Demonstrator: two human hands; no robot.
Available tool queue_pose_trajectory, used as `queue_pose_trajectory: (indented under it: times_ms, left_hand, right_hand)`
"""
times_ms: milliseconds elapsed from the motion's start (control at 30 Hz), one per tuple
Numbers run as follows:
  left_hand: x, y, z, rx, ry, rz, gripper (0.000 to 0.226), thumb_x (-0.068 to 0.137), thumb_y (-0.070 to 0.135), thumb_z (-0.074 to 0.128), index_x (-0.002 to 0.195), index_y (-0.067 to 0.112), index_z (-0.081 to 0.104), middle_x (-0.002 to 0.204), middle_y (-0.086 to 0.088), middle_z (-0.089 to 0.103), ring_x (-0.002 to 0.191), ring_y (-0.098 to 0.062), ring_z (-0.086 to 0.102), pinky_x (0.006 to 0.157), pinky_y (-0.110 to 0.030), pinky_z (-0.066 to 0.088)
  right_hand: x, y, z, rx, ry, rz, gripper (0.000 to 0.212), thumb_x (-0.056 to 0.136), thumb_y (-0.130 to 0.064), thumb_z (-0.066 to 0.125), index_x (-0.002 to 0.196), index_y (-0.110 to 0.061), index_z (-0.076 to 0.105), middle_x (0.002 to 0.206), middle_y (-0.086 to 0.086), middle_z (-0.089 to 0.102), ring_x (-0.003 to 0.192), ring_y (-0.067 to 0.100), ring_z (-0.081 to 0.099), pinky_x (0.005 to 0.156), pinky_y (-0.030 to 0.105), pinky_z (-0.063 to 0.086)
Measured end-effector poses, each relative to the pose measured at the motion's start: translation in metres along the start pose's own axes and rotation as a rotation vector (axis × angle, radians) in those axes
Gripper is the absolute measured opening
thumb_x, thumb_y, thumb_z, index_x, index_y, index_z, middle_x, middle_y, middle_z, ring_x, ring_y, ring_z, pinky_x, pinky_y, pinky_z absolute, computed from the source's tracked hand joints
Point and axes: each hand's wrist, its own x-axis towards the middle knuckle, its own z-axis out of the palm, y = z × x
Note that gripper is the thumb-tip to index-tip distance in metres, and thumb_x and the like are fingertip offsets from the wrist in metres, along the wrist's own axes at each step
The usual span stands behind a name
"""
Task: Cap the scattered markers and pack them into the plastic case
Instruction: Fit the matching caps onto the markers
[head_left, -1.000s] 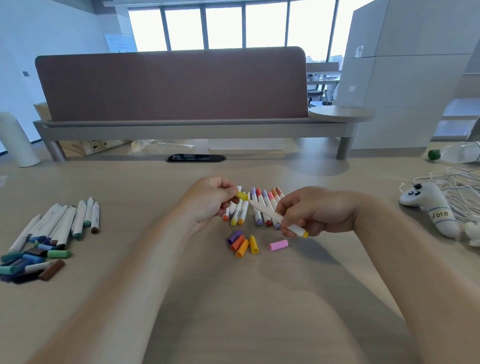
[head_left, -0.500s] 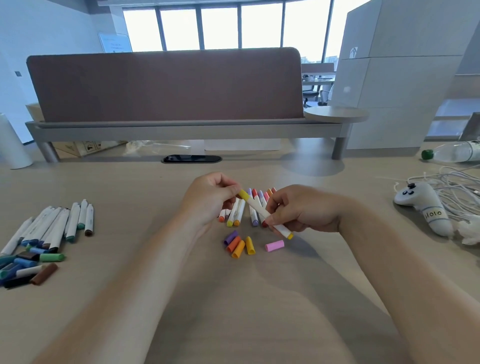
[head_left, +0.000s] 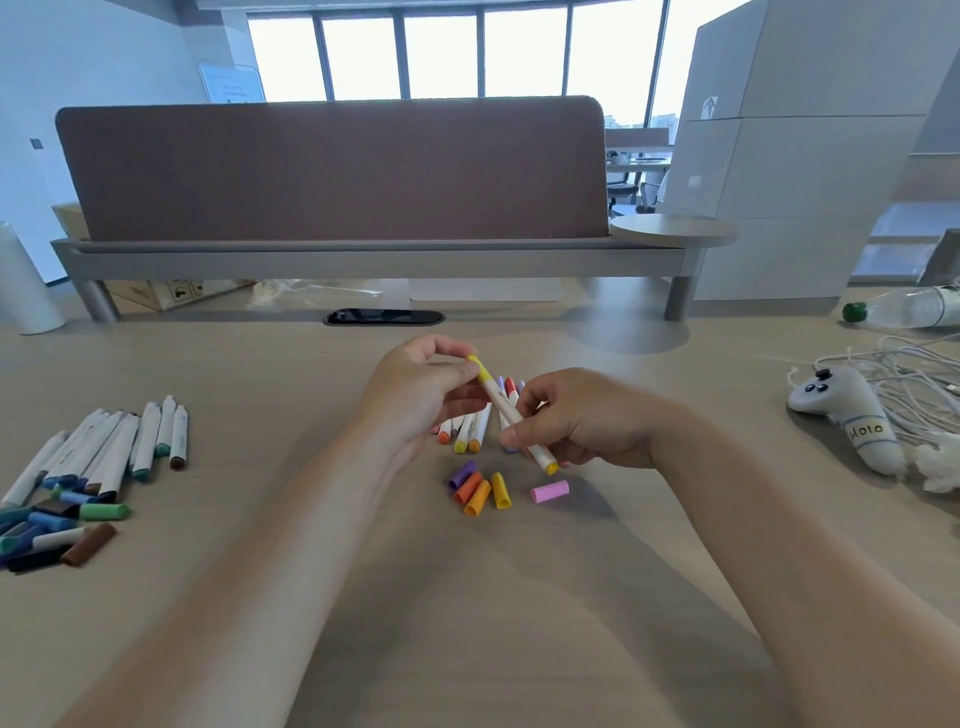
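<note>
A white marker with a yellow cap (head_left: 506, 408) is held slanted above the desk between both hands. My left hand (head_left: 421, 389) pinches its yellow capped upper end. My right hand (head_left: 576, 418) grips its lower barrel, whose yellow end sticks out below. Under the hands lies a row of several uncapped markers (head_left: 470, 431) in warm colours. Loose caps lie in front: purple (head_left: 462, 474), orange (head_left: 478, 496), yellow (head_left: 500, 489) and pink (head_left: 549, 491). No plastic case is in view.
At the left lies a group of white markers (head_left: 111, 449) with blue, green and brown caps (head_left: 62, 530). A grey controller (head_left: 852, 415) and white cables (head_left: 914, 374) lie at the right, with a plastic bottle (head_left: 909, 309) behind. A brown desk divider (head_left: 332, 171) stands at the back.
The yellow cap has been pressed onto the marker's tip by my left hand. The marker has tilted more upright, and both hands have come closer together.
</note>
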Motion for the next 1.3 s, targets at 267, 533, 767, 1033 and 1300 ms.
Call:
queue_pose_trajectory:
  times_ms: [267, 533, 767, 1033, 1300]
  left_hand:
    - [0.004, 0.0, -0.001, 0.088, 0.093, 0.059, 0.006, 0.089, 0.001, 0.065, 0.092, 0.005, 0.062, 0.083, -0.016, 0.071, 0.07, -0.022, 0.071, 0.07, -0.032, 0.059]
    - [0.002, 0.01, -0.017, 0.273, 0.061, 0.032, 0.005, 0.089, 0.004, 0.066, 0.093, 0.005, 0.064, 0.083, -0.016, 0.072, 0.069, -0.022, 0.069, 0.072, -0.035, 0.059]
    - [-0.014, -0.001, 0.016, 0.802, -0.353, 0.069, 0.01, 0.081, 0.017, 0.077, 0.087, 0.012, 0.071, 0.085, -0.004, 0.074, 0.071, -0.01, 0.063, 0.07, -0.027, 0.05]
    - [-0.019, -0.005, 0.021, 1.018, -0.432, 0.08, 0.006, 0.08, 0.028, 0.077, 0.081, 0.024, 0.073, 0.078, 0.001, 0.07, 0.066, -0.01, 0.06, 0.056, -0.022, 0.044]
    - [-0.017, 0.006, 0.008, 1.162, -0.477, 0.069, 0.008, 0.087, 0.024, 0.07, 0.091, 0.021, 0.076, 0.078, 0.006, 0.068, 0.072, -0.011, 0.061, 0.059, -0.02, 0.042]
  right_hand:
    - [-0.006, -0.005, -0.014, -0.055, -0.018, -0.015, 0.015, 0.09, -0.013, 0.07, 0.099, -0.001, 0.064, 0.061, 0.001, 0.061, 0.039, 0.004, 0.043, 0.041, 0.017, 0.031]
    - [-0.013, 0.009, -0.038, -0.175, 0.075, 0.095, 0.01, 0.088, -0.012, 0.071, 0.087, -0.005, 0.064, 0.062, 0.005, 0.057, 0.044, 0.01, 0.038, 0.047, 0.024, 0.023]
    - [-0.006, 0.009, -0.027, -0.101, 0.14, 0.134, 0.012, 0.088, -0.011, 0.068, 0.084, -0.004, 0.059, 0.061, 0.011, 0.04, 0.042, 0.014, 0.027, 0.043, 0.022, 0.02]
    - [-0.001, 0.009, -0.016, -0.084, 0.126, 0.146, 0.035, 0.087, -0.014, 0.072, 0.061, -0.008, 0.05, 0.047, 0.005, 0.043, 0.036, 0.013, 0.034, 0.04, 0.02, 0.025]
    - [0.0, 0.008, -0.015, -0.138, 0.103, 0.178, 0.029, 0.087, -0.018, 0.074, 0.068, -0.008, 0.055, 0.055, 0.008, 0.04, 0.045, 0.017, 0.03, 0.044, 0.024, 0.026]
